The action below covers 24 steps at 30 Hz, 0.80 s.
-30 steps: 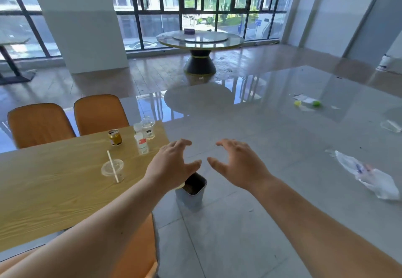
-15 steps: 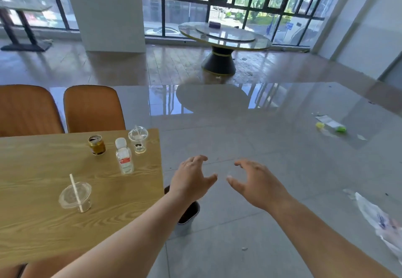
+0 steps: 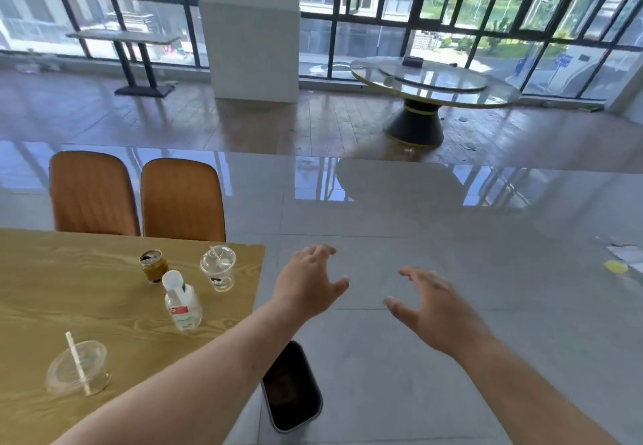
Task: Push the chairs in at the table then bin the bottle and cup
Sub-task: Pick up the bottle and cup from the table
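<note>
Two chairs, the left chair (image 3: 92,194) and the right chair (image 3: 182,199), stand side by side at the far edge of our tabletop (image 3: 87,305), their orange backs upright above the wood. Our tabletop's right edge runs from the far corner down toward us, and beyond it the floor (image 3: 452,357) lies wide and bare. A dark bin (image 3: 290,387) stands on the floor just beside that edge, partly under our left forearm.

Our left hand (image 3: 306,288) and right hand (image 3: 435,312) hover over the floor past the tabletop's corner, both released, fingers spread, grasping nothing.

Pale wood grain covers the tabletop; the floor is glossy grey tile, with a round table (image 3: 431,79) and tall windows (image 3: 487,2) far off.

Near the corner the bottle (image 3: 182,300) stands, clear with a white cap and a red-and-white label. Behind it are a can (image 3: 153,265) and a clear cup (image 3: 218,267); a lidded cup (image 3: 78,368) with a straw sits nearer us.
</note>
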Each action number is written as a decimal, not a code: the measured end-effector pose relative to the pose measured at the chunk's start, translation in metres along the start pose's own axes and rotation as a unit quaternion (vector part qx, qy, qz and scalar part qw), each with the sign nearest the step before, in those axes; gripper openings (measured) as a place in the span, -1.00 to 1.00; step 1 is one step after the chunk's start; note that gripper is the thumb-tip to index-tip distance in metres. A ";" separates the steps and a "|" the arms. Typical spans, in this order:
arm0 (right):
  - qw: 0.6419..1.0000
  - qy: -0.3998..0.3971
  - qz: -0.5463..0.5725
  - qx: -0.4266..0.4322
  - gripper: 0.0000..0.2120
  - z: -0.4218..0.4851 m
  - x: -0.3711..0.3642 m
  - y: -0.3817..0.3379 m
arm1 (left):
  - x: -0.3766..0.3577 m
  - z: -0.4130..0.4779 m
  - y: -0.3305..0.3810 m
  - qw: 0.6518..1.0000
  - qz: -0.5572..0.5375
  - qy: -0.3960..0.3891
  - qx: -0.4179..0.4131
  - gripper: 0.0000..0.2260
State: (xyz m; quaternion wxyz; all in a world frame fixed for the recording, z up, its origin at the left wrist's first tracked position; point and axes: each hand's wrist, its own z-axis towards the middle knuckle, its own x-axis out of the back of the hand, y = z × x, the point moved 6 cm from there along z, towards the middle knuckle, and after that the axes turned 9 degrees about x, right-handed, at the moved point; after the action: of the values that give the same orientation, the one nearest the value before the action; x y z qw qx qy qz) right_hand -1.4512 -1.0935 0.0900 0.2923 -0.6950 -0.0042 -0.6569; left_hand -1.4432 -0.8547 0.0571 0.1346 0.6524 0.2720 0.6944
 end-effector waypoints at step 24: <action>0.862 -0.284 0.004 0.420 -0.19 0.249 -0.174 -0.161 | 0.052 -0.061 -0.221 0.829 -0.044 0.177 0.529 -0.27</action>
State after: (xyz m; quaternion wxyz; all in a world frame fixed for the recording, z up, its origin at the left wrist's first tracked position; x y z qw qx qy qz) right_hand -1.3113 -0.7921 0.0037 0.5450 -0.6632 -0.3596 -0.3658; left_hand -1.5456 -0.6586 -0.0219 -0.2518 0.4770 0.6452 0.5411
